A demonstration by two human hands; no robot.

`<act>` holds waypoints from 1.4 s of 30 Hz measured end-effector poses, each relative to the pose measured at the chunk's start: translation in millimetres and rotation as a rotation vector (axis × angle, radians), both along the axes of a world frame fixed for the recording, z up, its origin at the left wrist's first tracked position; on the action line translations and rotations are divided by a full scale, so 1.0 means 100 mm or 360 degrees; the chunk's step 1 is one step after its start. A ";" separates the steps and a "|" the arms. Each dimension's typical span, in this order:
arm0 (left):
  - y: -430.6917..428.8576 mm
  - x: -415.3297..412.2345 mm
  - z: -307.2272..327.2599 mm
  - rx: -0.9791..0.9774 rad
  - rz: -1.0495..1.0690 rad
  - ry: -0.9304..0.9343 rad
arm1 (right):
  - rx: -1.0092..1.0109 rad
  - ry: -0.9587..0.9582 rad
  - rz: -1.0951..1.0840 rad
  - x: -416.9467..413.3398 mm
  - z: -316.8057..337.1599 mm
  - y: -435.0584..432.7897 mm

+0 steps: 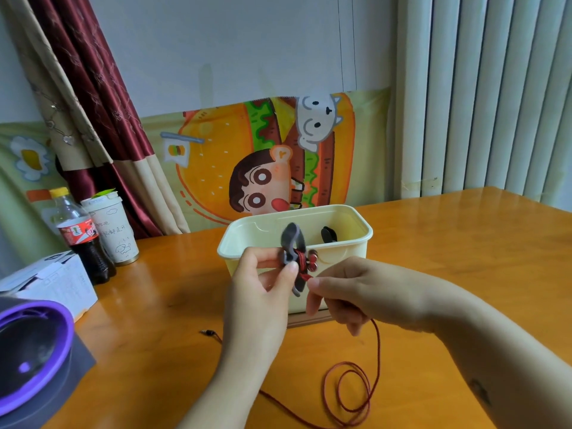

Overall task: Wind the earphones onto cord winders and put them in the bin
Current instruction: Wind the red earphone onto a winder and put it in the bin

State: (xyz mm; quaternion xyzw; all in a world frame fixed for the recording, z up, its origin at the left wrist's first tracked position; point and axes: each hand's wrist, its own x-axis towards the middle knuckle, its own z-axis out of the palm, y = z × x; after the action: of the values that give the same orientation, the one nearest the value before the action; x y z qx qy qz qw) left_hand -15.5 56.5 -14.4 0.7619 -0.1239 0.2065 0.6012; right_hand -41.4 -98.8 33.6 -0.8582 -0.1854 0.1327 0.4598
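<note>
My left hand [263, 283] pinches a grey cord winder [291, 243] held up in front of the cream bin [346, 252]. A few turns of red earphone cord sit around the winder's middle, with the two red earbuds [313, 262] beside them. My right hand [346, 292] pinches the red cord [349, 394] just below the winder. The rest of the cord hangs down and lies in loops on the table, its jack plug [208, 332] lying left of my left wrist. A black wound winder [328, 234] rests inside the bin.
The orange wooden table [464, 243] carries a cola bottle [82, 239], a paper cup [113, 230] and a white box [52, 283] at the left. A purple-rimmed round device [31, 345] sits at the near left edge.
</note>
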 end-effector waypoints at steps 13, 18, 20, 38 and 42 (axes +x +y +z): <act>0.04 -0.04 0.08 0.0241 -0.0545 0.0264 | 0.0353 -0.0462 -0.0469 0.07 0.08 -0.33; 0.04 -0.07 0.12 0.0124 -0.0696 0.0303 | 0.0467 -0.0585 -0.0578 0.13 0.03 -0.29; 0.04 -0.08 0.14 0.0024 -0.0765 0.0305 | 0.0554 -0.0548 -0.0575 0.15 -0.01 -0.24; 0.16 0.09 0.19 -0.1130 -0.0453 0.0362 | 0.0040 -0.0677 -0.0327 0.07 -0.25 0.24; 0.15 0.09 0.16 -0.1012 -0.0352 0.0323 | -0.0164 -0.0793 -0.0209 -0.05 -0.14 0.22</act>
State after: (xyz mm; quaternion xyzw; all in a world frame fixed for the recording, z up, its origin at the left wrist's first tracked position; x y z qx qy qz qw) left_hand -6.2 71.9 1.4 0.5353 -0.0747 0.0916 0.8363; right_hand -46.2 -76.4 19.6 -0.8969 -0.2300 -0.1037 0.3632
